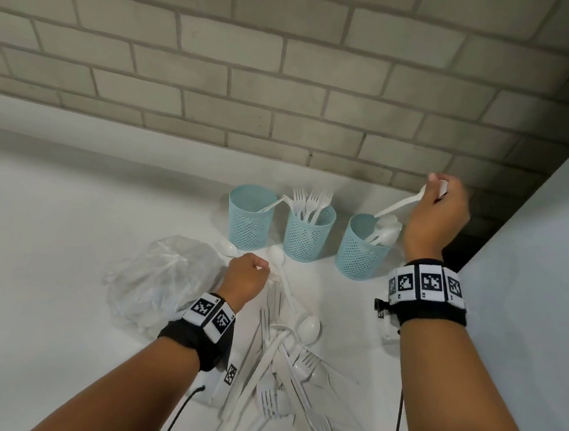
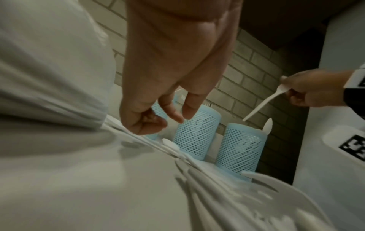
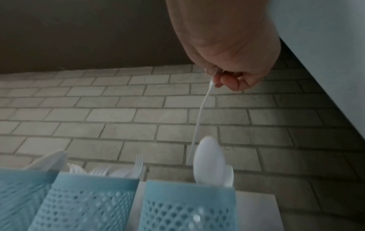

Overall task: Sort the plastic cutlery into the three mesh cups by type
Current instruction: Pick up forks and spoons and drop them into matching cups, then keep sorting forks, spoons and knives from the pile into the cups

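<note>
The right hand (image 1: 438,211) pinches a white plastic spoon (image 1: 403,202) by its bowl end, handle slanting down so that the tip sits at the rim of the right mesh cup (image 1: 362,253), where other spoons (image 1: 386,229) already stand bowl-up. Judging from this, the step in hand is dropping a spoon into the spoon cup; what it calls for next is easing the handle past the bowls crowded at the rim, then letting go.

The middle mesh cup (image 1: 307,236) holds forks (image 1: 312,200), tines up. The left mesh cup (image 1: 250,217) holds one piece that looks like a fork leaning across it, though it may belong elsewhere.

The left hand (image 1: 245,277) hangs low over the desk (image 1: 48,263) near a loose spoon (image 1: 280,266); in the left wrist view its fingers (image 2: 185,109) are loosely curled and hold nothing, probably reaching for the next piece.

A large unsorted pile of cutlery (image 1: 283,370) lies nearer the person, so much of the sorting remains. Beside it sits a crumpled clear plastic bag (image 1: 160,276).

Hard to make out: the pile is white on white and tangled, so pieces blur together and any knives cannot be picked out with certainty. The bag's contents are unclear. Both wrist views are soft with blur
</note>
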